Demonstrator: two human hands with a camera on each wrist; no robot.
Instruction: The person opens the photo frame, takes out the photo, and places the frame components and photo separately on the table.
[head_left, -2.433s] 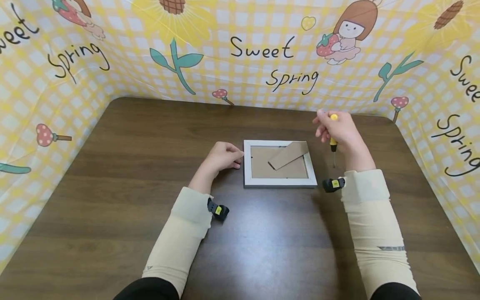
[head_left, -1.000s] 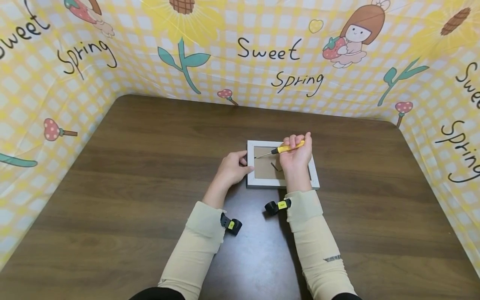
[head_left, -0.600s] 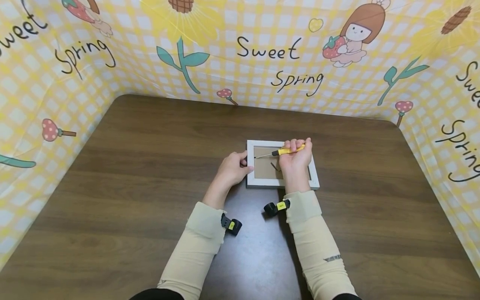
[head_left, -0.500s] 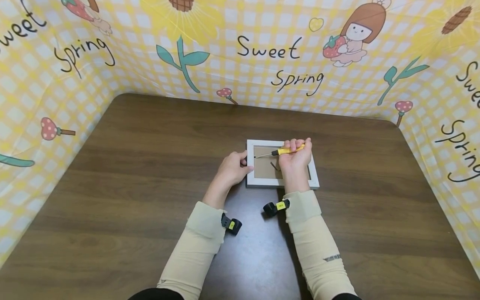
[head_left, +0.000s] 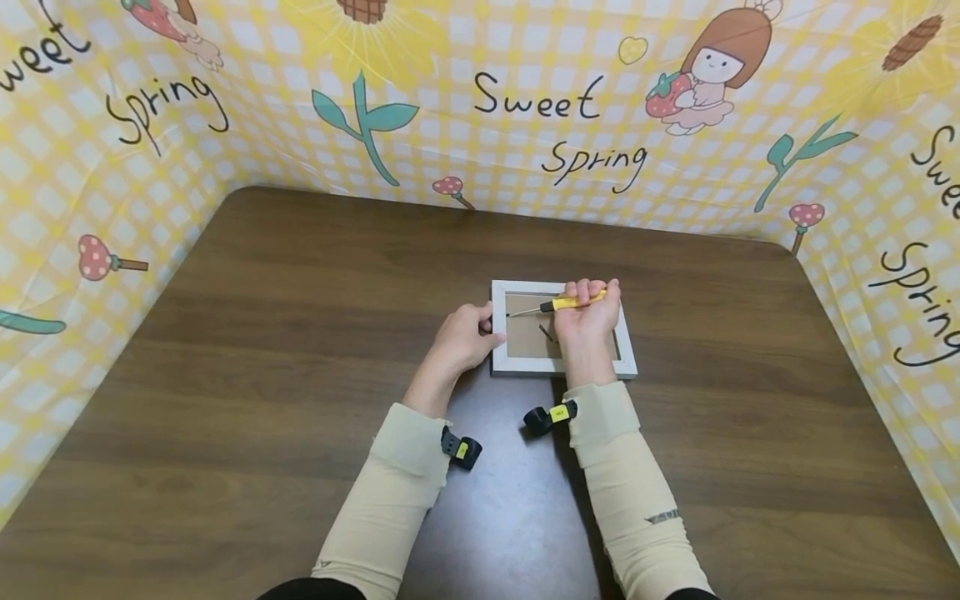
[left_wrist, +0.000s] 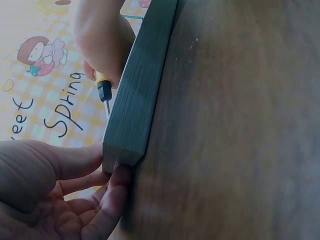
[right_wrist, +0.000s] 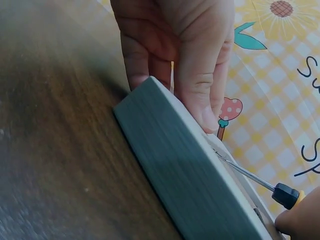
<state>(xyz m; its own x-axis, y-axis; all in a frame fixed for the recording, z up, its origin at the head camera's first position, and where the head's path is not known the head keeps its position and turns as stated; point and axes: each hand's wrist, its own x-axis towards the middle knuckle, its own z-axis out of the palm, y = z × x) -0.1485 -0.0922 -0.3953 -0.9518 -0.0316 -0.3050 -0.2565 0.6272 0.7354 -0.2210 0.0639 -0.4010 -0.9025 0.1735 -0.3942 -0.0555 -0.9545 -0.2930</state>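
A white picture frame (head_left: 558, 365) lies back side up on the table, its brown backing board (head_left: 525, 342) showing inside the border. My left hand (head_left: 463, 337) grips the frame's left edge, thumb on the top face and fingers against the side, as the left wrist view shows. In my right hand (head_left: 588, 321) is a screwdriver with a yellow and black handle (head_left: 570, 302). Its thin metal shaft (right_wrist: 250, 176) slants down to the left, the tip right at the inner left edge of the border. My right hand covers much of the backing's right half, including most of the stand flap.
The dark wooden table (head_left: 262, 375) stretches around the frame on all sides. A yellow checked cloth (head_left: 420, 142) with printed drawings stands along its back and sides. A small black camera (head_left: 461, 450) sits on each wrist, over pale sleeves.
Since the oldest frame, my right hand has come left from beside the picture frame, bringing the screwdriver tip to its left inner edge. My left hand has taken a fuller grip. Lately almost nothing moves.
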